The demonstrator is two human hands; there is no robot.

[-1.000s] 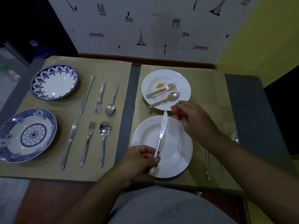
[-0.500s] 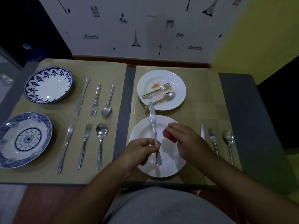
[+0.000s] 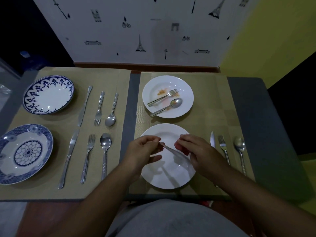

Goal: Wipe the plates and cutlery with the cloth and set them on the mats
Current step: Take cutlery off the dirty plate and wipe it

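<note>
- The far wall [image 3: 153, 40] carries small black prints: towers, bicycles, bridges.
- The far white plate [image 3: 187, 89] sits on the right mat [image 3: 213, 103]. It holds a fork [image 3: 162, 98] and a spoon [image 3: 168, 106] lying side by side, with orange crumbs [image 3: 161, 91] beside the fork's tines.
- The near white plate [image 3: 162, 180] lies on the same mat, and both hands hover over it.
- The left hand [image 3: 142, 153] pinches one end of the knife [image 3: 174, 152] between thumb and fingertips.
- The right hand [image 3: 203, 153] is curled round a red cloth [image 3: 181, 146]. The knife's other end runs under this hand — whether cloth meets blade I cannot tell.
- Right of the near plate, a set knife [image 3: 212, 139], set fork [image 3: 222, 144] and set spoon [image 3: 239, 145] lie side by side on the mat.
- On the left mat [image 3: 42, 190], a flower-rimmed plate [image 3: 30, 96] lies far and a rosette plate [image 3: 42, 132] near. Each has a row to its right — the far row of cutlery [image 3: 98, 106] and the near row of cutlery [image 3: 88, 156].
</note>
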